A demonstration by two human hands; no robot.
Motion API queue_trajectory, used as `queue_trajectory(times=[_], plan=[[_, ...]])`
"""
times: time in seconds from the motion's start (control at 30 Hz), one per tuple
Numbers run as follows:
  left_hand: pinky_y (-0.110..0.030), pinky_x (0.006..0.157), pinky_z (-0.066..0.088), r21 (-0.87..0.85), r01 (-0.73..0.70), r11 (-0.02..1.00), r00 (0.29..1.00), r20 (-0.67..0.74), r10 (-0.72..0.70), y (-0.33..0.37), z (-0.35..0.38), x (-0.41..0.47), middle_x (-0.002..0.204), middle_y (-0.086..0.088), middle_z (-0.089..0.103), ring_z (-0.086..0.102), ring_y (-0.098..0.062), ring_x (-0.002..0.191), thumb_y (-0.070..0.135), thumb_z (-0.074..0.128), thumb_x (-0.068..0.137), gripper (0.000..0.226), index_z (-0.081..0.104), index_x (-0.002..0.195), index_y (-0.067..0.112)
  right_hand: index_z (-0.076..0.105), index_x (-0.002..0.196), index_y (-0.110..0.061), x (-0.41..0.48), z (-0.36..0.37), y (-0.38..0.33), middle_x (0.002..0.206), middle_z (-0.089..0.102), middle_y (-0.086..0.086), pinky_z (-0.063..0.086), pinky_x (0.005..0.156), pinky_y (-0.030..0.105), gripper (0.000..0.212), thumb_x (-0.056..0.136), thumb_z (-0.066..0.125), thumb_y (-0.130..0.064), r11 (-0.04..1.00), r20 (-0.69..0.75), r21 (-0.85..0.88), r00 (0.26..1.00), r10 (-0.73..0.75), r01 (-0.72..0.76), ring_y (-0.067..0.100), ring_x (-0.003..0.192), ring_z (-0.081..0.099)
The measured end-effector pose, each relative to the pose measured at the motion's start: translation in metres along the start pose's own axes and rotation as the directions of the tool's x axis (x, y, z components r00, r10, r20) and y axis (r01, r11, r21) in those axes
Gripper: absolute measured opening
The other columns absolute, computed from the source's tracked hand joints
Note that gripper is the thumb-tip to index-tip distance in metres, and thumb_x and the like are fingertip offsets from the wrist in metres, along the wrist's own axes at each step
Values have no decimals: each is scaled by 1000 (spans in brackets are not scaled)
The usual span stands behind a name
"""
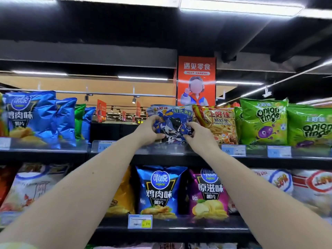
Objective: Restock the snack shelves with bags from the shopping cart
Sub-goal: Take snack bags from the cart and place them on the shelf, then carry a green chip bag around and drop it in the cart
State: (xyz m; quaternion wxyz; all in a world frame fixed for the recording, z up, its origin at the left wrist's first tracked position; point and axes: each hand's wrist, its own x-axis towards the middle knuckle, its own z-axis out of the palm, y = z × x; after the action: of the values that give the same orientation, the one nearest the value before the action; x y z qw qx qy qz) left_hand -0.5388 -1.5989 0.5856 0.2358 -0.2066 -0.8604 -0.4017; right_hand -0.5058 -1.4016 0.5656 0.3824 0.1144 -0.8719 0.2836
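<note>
Blue bag (172, 119) gripped low by left hand (149, 131) and right hand (199, 134) at shelf (179, 158) front edge; slide back upright beside prawn crackers (220, 123).

An orange cartoon banner (196, 79) hangs under a black ceiling (125, 29) with strip lights (240, 7)

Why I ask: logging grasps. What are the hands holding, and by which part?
A blue snack bag: left hand grips its left side, right hand its lower right corner.
</note>
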Motion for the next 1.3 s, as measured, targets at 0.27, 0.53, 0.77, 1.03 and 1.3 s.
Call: queue_trajectory(times=[0.27,0.53,0.77,1.03,1.3], plan=[[-39,85,47,453,-196,870,892,-286,349,7,23,-23,110,0,54,49,-22,105,27,68,81,33,55,112,27,55,124,-17,-23,-12,1,123,52,0,45,86,30,35,90,63,-17,988,-144,-109,981,-129,114,17,110,50],[-45,92,38,681,-290,673,871,-104,480,55,123,-69,119,-5,53,47,-30,114,33,56,88,38,53,125,24,61,110,-8,-84,-50,55,107,61,12,47,76,41,34,80,70,-22,824,-63,-550,977,-201,135,34,97,56],[-44,95,33,597,-468,652,851,107,513,117,247,-107,123,-3,51,45,-29,115,34,57,88,38,52,125,28,60,110,-9,-177,-129,137,109,58,15,46,80,44,33,81,66,-23,627,5,-776,994,108,-65,37,105,53],[-44,94,35,338,-682,648,728,227,647,254,385,-178,125,-3,55,45,-31,118,29,54,89,32,56,121,24,52,127,-10,-295,-267,225,119,55,11,46,82,42,41,87,58,-18,429,-119,-870,947,297,-244,34,110,50],[-41,85,36,133,-829,544,556,303,774,429,543,-297,112,-4,57,50,-29,104,28,50,88,27,56,114,22,47,122,-16,-441,-448,305,116,54,7,32,71,33,30,93,52,-18,169,-255,-907,824,506,-385,30,107,49]])
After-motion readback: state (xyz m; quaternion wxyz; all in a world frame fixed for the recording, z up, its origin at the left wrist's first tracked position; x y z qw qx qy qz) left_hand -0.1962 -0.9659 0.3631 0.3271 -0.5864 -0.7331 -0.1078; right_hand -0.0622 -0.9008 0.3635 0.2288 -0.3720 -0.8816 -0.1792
